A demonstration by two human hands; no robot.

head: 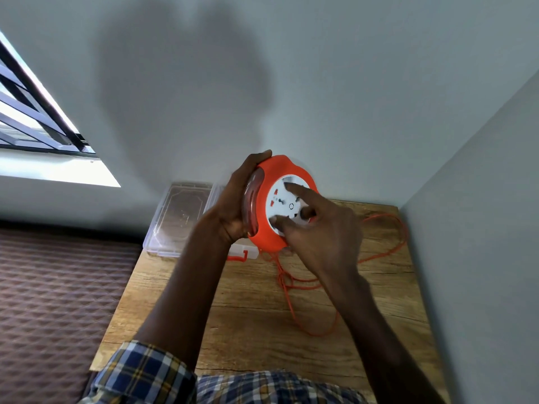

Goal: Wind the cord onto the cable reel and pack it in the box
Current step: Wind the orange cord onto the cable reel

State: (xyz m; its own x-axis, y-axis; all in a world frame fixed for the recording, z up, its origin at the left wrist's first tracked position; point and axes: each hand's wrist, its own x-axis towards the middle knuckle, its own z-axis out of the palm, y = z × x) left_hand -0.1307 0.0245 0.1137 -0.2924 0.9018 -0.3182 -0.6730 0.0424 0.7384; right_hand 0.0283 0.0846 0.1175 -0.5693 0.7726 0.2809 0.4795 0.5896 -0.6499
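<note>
Your left hand (233,208) clasps the rim of the cable reel (280,199), raised above the tabletop's far edge; your right hand (320,228) spreads fingertips on its white hub. Turn steadily, feeding slack cord (291,290) evenly; the box (175,217) waits open at the far left corner.

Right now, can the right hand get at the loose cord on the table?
Probably yes: the cord lies uncovered below the right hand, which only fingers the reel.
</note>
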